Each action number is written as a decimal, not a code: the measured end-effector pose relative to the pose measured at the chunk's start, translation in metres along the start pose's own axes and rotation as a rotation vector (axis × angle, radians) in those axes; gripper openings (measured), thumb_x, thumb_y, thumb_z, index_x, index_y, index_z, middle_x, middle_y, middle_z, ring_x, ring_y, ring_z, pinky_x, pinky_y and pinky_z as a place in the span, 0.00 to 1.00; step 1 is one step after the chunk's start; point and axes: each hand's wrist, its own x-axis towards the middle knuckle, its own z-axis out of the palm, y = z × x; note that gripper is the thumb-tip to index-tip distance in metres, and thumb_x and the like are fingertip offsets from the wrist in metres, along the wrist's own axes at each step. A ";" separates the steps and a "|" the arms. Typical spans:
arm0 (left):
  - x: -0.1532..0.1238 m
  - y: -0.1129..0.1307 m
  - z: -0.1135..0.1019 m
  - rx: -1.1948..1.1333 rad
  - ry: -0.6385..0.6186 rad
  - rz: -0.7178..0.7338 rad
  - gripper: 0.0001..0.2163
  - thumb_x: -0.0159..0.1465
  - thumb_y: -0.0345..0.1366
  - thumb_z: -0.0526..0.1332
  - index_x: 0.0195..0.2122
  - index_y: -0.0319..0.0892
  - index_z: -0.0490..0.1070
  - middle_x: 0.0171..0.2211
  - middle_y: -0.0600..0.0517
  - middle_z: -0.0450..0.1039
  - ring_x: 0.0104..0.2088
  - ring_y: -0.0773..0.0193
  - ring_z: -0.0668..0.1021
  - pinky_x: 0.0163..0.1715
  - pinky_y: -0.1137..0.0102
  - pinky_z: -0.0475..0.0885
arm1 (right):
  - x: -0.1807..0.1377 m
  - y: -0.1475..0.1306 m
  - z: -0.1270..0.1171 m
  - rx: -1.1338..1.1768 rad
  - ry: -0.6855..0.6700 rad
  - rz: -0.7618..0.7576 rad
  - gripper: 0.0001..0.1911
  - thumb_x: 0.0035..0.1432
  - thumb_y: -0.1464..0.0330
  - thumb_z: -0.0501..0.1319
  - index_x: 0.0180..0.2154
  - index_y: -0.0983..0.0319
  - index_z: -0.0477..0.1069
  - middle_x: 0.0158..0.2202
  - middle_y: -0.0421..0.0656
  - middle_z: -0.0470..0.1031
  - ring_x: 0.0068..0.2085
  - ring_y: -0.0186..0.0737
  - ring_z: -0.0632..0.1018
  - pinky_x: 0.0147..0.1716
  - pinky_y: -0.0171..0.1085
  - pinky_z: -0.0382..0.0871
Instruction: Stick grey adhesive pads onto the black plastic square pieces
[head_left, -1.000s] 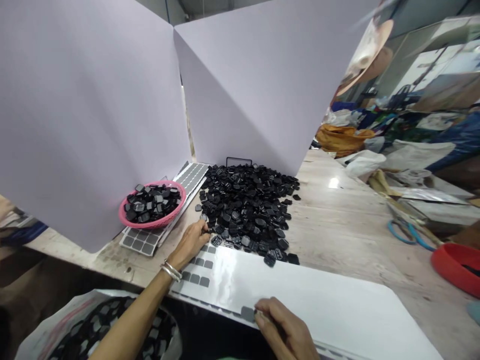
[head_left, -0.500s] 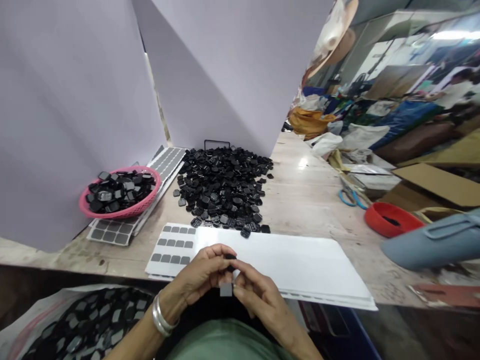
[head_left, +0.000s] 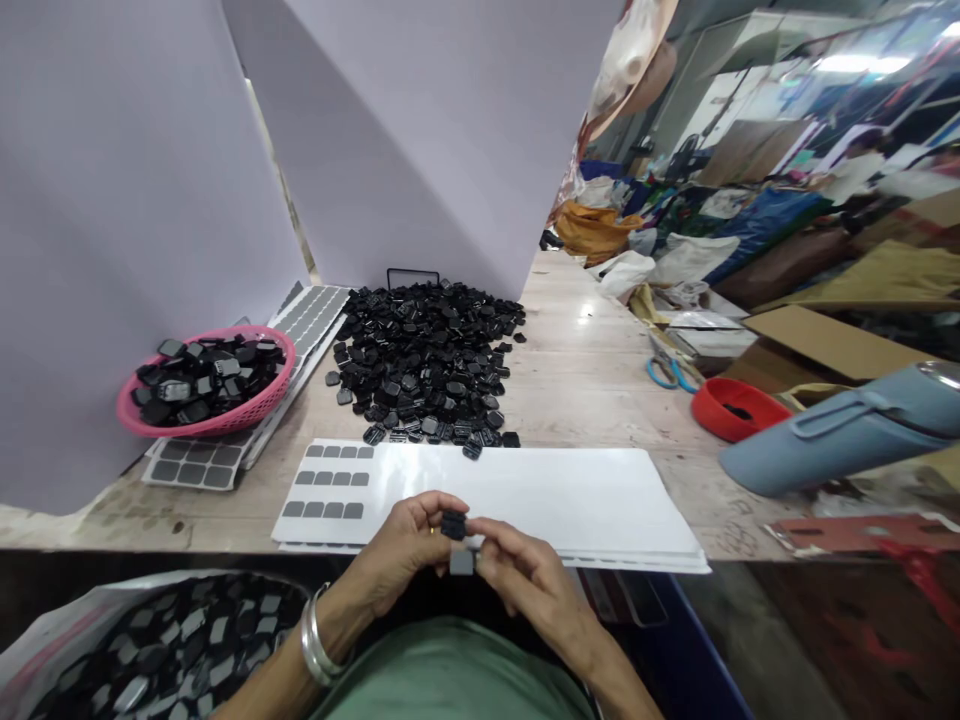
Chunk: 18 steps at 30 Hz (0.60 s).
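Above the table's front edge, my left hand [head_left: 412,545] pinches a small black plastic piece [head_left: 453,525] with a ridged face. My right hand [head_left: 525,575] holds a small grey sticker [head_left: 461,562] between thumb and fingers, just below the black piece. Its index fingertip is close to the black piece; whether they touch I cannot tell. Under and beyond both hands lies a white sticker sheet [head_left: 525,490], with rows of grey stickers [head_left: 322,510] on its left end. A heap of similar black plastic pieces [head_left: 427,360] spreads behind the sheet.
A pink basket [head_left: 281,385] of black pieces stands left on more sticker sheets [head_left: 202,465]. Below the table, a bag [head_left: 30,640] holds many pieces. To the right are blue-handled scissors [head_left: 664,372], a red bowl [head_left: 712,410] and a blue-grey bottle [head_left: 825,435].
The view has swung right. My hands have parted slightly, so the black piece shows more fully. The grey sticker in my right hand now sits more squarely below it.
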 end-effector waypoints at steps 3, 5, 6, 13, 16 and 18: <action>0.000 0.000 0.001 0.006 -0.023 -0.004 0.20 0.47 0.30 0.69 0.42 0.38 0.69 0.33 0.50 0.75 0.21 0.71 0.74 0.19 0.77 0.62 | 0.000 -0.003 -0.002 -0.269 0.212 -0.140 0.16 0.63 0.62 0.56 0.49 0.62 0.70 0.32 0.42 0.71 0.31 0.37 0.72 0.32 0.35 0.67; 0.000 0.000 0.001 0.008 -0.035 -0.012 0.20 0.47 0.31 0.69 0.43 0.37 0.69 0.27 0.52 0.74 0.20 0.70 0.74 0.18 0.78 0.62 | 0.001 -0.003 -0.001 -0.414 0.281 -0.217 0.13 0.64 0.65 0.54 0.47 0.62 0.71 0.35 0.45 0.73 0.36 0.39 0.74 0.36 0.37 0.68; -0.001 -0.001 0.002 0.007 -0.040 -0.017 0.20 0.48 0.31 0.69 0.43 0.37 0.69 0.26 0.53 0.73 0.20 0.70 0.74 0.18 0.78 0.62 | 0.001 -0.003 0.000 -0.458 0.290 -0.249 0.13 0.65 0.66 0.53 0.47 0.62 0.70 0.36 0.45 0.73 0.37 0.39 0.75 0.37 0.37 0.69; 0.001 0.000 0.002 -0.044 -0.057 -0.039 0.20 0.47 0.29 0.69 0.41 0.37 0.68 0.27 0.52 0.74 0.19 0.70 0.74 0.17 0.79 0.62 | 0.004 0.001 0.006 -0.581 0.282 -0.354 0.12 0.66 0.68 0.50 0.48 0.60 0.68 0.35 0.45 0.71 0.34 0.39 0.74 0.33 0.37 0.68; 0.002 -0.001 0.004 -0.064 -0.066 -0.041 0.20 0.47 0.29 0.69 0.41 0.36 0.68 0.27 0.51 0.74 0.19 0.70 0.74 0.17 0.79 0.62 | 0.004 -0.001 0.007 -0.598 0.286 -0.359 0.12 0.66 0.69 0.50 0.47 0.60 0.68 0.35 0.45 0.71 0.34 0.39 0.74 0.33 0.37 0.68; 0.001 -0.001 0.005 -0.071 -0.067 -0.038 0.20 0.47 0.29 0.70 0.41 0.36 0.69 0.27 0.51 0.74 0.19 0.71 0.74 0.17 0.80 0.62 | 0.004 -0.003 0.008 -0.612 0.283 -0.349 0.11 0.66 0.70 0.50 0.46 0.60 0.68 0.34 0.44 0.70 0.34 0.39 0.73 0.33 0.36 0.68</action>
